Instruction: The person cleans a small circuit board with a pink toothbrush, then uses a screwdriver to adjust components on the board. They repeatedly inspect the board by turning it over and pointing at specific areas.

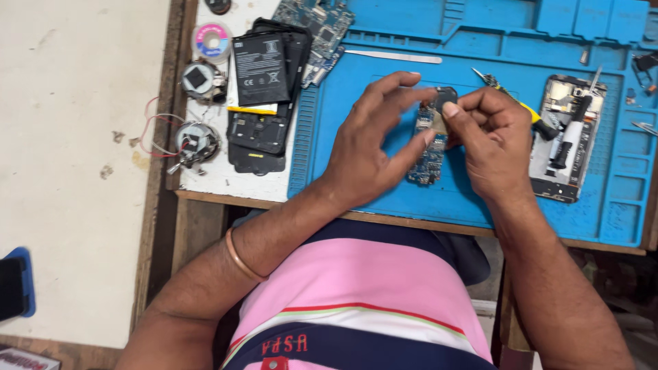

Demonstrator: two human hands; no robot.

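Head view: both hands, left (pixel 373 140) and right (pixel 490 140), pinch a circuit board (pixel 428 154) above the blue mat (pixel 370 75).

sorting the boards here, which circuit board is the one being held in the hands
The blue circuit board at the mat's middle, pinched between left hand and right hand. The other board lies untouched at the top by the battery.

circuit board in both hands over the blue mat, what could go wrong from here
1. The circuit board is pinched by bare fingertips of the left hand and right hand; it might slip or flex.
2. The right forearm passes close to the opened phone with tools lying on it, and could knock them.
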